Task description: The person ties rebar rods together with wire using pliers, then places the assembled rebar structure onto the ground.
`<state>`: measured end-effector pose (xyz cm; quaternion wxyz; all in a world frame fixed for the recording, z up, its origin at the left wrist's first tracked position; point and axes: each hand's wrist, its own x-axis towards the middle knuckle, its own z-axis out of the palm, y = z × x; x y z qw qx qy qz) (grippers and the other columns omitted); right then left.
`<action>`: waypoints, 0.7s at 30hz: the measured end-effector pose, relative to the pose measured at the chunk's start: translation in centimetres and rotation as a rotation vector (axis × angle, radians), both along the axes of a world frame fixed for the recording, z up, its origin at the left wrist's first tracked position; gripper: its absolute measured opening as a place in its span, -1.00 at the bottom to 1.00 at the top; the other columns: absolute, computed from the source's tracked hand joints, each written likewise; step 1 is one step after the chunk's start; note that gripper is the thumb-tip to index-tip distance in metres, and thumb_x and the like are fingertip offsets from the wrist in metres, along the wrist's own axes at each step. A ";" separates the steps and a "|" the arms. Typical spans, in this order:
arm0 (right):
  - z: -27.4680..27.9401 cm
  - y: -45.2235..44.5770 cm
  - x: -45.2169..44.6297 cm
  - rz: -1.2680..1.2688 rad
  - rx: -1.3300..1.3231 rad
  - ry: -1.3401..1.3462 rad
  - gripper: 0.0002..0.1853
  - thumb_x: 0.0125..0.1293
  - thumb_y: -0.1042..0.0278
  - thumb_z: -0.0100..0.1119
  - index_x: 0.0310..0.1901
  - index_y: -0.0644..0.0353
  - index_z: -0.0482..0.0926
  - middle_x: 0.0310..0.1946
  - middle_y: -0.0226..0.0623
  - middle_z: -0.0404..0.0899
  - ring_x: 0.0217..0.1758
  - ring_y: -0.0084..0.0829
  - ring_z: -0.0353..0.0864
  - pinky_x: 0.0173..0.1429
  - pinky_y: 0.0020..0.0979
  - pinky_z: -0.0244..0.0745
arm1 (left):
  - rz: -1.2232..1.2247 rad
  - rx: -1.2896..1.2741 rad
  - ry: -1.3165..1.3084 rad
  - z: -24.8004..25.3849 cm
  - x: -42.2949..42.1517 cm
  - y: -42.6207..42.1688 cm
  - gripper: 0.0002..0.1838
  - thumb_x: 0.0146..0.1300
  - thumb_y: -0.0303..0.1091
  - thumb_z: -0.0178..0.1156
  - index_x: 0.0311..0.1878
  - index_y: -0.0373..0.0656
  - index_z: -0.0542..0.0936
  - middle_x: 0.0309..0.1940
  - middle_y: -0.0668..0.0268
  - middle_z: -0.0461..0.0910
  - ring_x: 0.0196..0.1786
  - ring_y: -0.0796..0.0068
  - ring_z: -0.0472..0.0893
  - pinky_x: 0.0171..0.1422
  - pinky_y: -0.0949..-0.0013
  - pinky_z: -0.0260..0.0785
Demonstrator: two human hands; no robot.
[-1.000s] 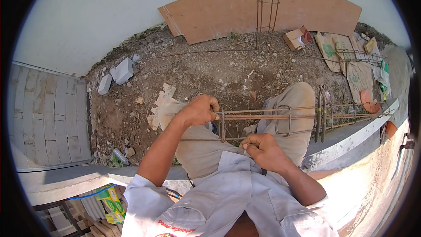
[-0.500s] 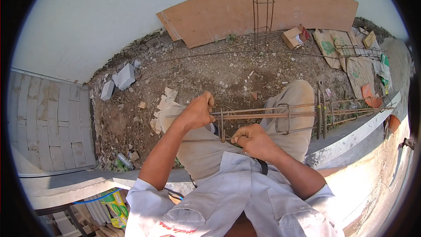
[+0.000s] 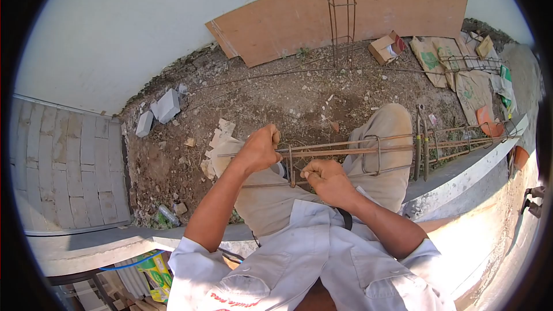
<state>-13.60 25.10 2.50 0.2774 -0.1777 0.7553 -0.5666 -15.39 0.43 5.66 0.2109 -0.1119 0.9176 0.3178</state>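
Observation:
A long rebar cage (image 3: 340,150) lies across my thighs, its bars running to the right. My left hand (image 3: 260,148) is closed at the upper bars, just left of a rectangular stirrup (image 3: 292,167); what its fingers grip is hidden. On the stirrup's right side, my right hand (image 3: 327,179) is pinched near the lower bar, and whatever is between its fingertips is too small to make out. A pair of long-handled pliers (image 3: 421,144) hangs across the cage beyond my right knee.
A wooden board (image 3: 345,17) leans on the wall behind an upright rebar cage (image 3: 341,4). Beyond the dirt ground are a cardboard box (image 3: 382,52), paper sacks (image 3: 429,60) and pale blocks (image 3: 167,106). A low concrete ledge (image 3: 455,187) runs to the right.
My right hand has moved left and slightly up, closer to the stirrup. My left hand stays at the upper bars, with its fingers more tucked in. The view has shifted slightly.

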 end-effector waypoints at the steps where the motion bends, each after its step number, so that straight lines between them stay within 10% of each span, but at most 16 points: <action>1: 0.0 -0.2 0.2 -0.006 0.026 0.060 -0.82 0.48 0.42 0.23 -0.13 0.37 0.73 -0.47 -0.07 0.69 -0.49 -0.21 0.66 -0.23 -0.17 0.62 | 0.016 0.027 -0.014 0.0 0.1 -0.1 -0.63 -0.03 -0.55 0.58 -0.17 -0.31 0.62 -0.29 0.11 0.72 -0.16 0.14 0.76 -0.02 0.11 0.59; 6: 0.3 -1.5 1.2 -0.004 0.222 0.228 -0.86 0.48 0.45 0.18 -0.09 0.30 0.68 -0.39 0.18 0.72 -0.28 0.25 0.76 -0.11 0.13 0.62 | 0.079 0.108 -0.115 0.0 -0.3 -0.1 -0.73 0.09 -0.47 0.47 -0.12 -0.36 0.82 -0.30 0.08 0.83 -0.20 0.30 0.81 -0.04 0.23 0.64; 21: 0.9 -1.9 0.6 0.136 0.231 0.617 -0.89 0.32 0.45 0.25 -0.23 0.27 0.54 -0.52 0.05 0.69 -0.37 0.07 0.76 -0.08 0.03 0.63 | 0.423 0.448 0.036 -2.7 0.1 1.8 -0.90 0.20 -0.52 0.53 -0.29 -0.36 0.79 -0.44 0.26 0.78 -0.39 0.54 0.70 -0.25 0.37 0.57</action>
